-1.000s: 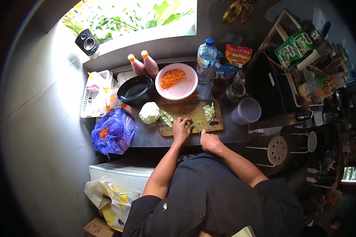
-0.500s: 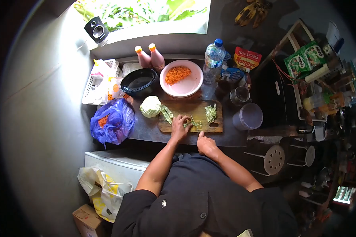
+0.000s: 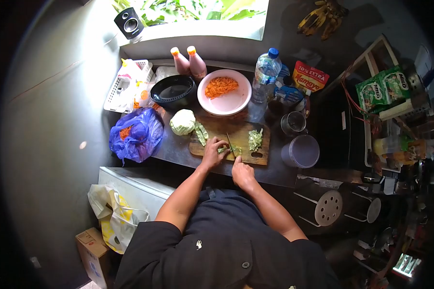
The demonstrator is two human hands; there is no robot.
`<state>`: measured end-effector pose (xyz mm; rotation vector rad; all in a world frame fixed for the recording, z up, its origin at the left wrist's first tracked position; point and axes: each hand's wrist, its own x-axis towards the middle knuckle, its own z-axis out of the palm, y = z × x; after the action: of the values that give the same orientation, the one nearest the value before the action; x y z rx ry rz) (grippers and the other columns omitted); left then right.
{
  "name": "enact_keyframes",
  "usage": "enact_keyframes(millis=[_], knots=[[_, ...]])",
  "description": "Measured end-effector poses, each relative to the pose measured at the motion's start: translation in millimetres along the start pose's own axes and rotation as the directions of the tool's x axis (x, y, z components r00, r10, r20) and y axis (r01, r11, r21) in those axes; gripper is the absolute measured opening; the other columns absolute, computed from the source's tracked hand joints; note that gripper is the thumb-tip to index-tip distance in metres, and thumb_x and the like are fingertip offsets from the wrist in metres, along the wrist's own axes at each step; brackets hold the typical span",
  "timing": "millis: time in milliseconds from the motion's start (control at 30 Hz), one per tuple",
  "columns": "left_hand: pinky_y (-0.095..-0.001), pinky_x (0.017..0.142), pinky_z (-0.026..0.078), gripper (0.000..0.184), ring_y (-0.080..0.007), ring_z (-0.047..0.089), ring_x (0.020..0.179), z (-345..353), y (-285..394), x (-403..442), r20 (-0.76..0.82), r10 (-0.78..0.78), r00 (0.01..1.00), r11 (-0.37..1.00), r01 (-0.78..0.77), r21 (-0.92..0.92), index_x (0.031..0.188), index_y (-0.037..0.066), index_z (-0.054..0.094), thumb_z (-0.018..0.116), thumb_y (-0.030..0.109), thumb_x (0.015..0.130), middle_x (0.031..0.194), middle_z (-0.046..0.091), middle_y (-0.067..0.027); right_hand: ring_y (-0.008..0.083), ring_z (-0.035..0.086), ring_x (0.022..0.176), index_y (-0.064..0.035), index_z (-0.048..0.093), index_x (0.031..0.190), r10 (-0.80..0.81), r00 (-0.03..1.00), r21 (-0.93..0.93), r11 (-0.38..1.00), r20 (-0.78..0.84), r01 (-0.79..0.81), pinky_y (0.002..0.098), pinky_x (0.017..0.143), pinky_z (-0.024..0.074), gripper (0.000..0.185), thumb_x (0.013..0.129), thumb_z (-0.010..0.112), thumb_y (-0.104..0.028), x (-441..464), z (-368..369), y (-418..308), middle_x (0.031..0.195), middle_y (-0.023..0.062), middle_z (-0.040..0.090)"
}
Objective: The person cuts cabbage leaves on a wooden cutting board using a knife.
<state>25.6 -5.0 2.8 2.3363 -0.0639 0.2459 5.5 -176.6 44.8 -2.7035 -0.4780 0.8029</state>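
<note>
- A knife [image 3: 231, 143] is being gripped by its handle in the right hand [image 3: 243, 173], closed near the front edge of the cutting board [image 3: 220, 126]; its blade is being pointed away from the body.
- Green leaf pieces [image 3: 222, 150] are being held on the board by the left hand [image 3: 215, 153], its fingers curled just beside the blade. It is judged that a fingertip could be nicked, were those fingers slid toward the edge.
- The board is being supported close to the front of the table [image 3: 170, 152]; it could be shifted by hard, uneven pressure, and the cut be thrown off line.
- A chopped green pile [image 3: 255, 139] is lying near the board's right end; it could be scattered by a wide sweep of the knife.
- At the left, a leaf strip [image 3: 201, 133] is lying partly on the board, and a cabbage [image 3: 183, 122] is resting beside it; being rounded, it could be set rolling by a nudge.
- Farther back, orange shreds [image 3: 221, 87] are being held in a pink bowl [image 3: 232, 105].
</note>
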Motion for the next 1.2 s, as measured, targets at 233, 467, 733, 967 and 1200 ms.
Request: enact_keyframes(millis=[233, 467, 733, 967, 1200], knots=[[-0.0394, 0.083, 0.044, 0.024, -0.0269, 0.054, 0.09, 0, -3, 2, 0.025, -0.01, 1.0, 1.0, 0.009, 0.021, 0.096, 0.011, 0.074, 0.082, 0.018, 0.076, 0.091, 0.059, -0.0075, 0.042, 0.071, 0.09, 0.0129, 0.04, 0.124, 0.021, 0.997, 0.028, 0.999, 0.077, -0.023, 0.0491, 0.079, 0.0575, 0.047, 0.084, 0.059, -0.005, -22, -15, -9, 0.094, 0.0288, 0.07], [-0.0411, 0.089, 0.043, 0.023, -0.0307, 0.053, 0.097, -1, 0, -1, 0.021, -0.044, 0.999, 0.999, 0.044, -0.019, 0.098, 0.013, 0.074, 0.08, 0.019, 0.077, 0.099, 0.059, -0.0085, 0.0419, 0.071, 0.094, 0.0089, 0.039, 0.121, 0.01, 0.995, -0.01, 1.0, 0.099, -0.009, 0.0485, 0.081, 0.0574, 0.04, 0.087, 0.056, -0.005, -13, -20, -9, 0.098, 0.0292, 0.07], [-0.0415, 0.087, 0.044, 0.024, -0.0313, 0.053, 0.096, -1, -3, -2, -0.024, 0.017, 1.0, 0.999, -0.018, -0.038, 0.1, 0.012, 0.074, 0.078, 0.016, 0.077, 0.098, 0.059, -0.0099, 0.0431, 0.07, 0.095, 0.0097, 0.037, 0.121, 0.061, 0.992, -0.043, 0.997, 0.114, -0.057, 0.0481, 0.082, 0.0571, 0.044, 0.085, 0.058, -0.004, -13, -7, -18, 0.099, 0.0308, 0.069], [-0.0418, 0.088, 0.044, 0.022, -0.0317, 0.054, 0.096, -1, -8, -5, -0.029, 0.039, 0.999, 0.994, -0.042, -0.104, 0.099, 0.013, 0.075, 0.077, 0.013, 0.077, 0.098, 0.059, -0.01, 0.0432, 0.07, 0.095, 0.0129, 0.037, 0.127, 0.134, 0.981, -0.088, 0.989, 0.141, -0.123, 0.0491, 0.082, 0.0567, 0.049, 0.086, 0.057, -0.005, -22, -5, -24, 0.101, 0.0307, 0.069], [-0.0425, 0.087, 0.044, 0.016, -0.0321, 0.054, 0.097, -1, -6, -8, -0.047, 0.009, 0.999, 0.989, -0.016, -0.149, 0.093, 0.013, 0.074, 0.076, 0.011, 0.077, 0.097, 0.06, -0.01, 0.0407, 0.071, 0.096, 0.0144, 0.033, 0.135, 0.199, 0.977, -0.165, 0.969, 0.071, -0.185, 0.0469, 0.084, 0.057, 0.057, 0.086, 0.058, -0.004, -8, -3, -40, 0.101, 0.028, 0.07]])
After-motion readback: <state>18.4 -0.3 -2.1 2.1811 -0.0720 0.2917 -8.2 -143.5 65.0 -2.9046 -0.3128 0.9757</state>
